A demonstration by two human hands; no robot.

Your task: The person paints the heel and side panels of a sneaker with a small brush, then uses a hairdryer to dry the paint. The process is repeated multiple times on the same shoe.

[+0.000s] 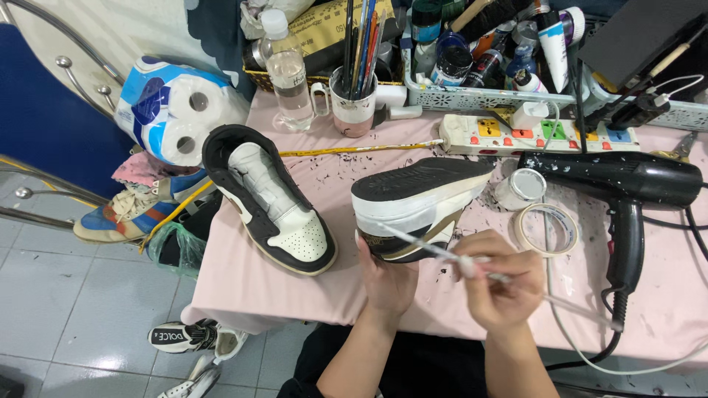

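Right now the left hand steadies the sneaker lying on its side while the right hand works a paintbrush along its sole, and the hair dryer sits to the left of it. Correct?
Not quite. In the head view the hair dryer lies to the right of the sneaker, not the left. The left hand and right hand with the paintbrush are as described.

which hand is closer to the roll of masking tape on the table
Right. The right hand holds a thin brush just left of and below the tape roll. The left hand grips the upturned sneaker, farther left of the roll.
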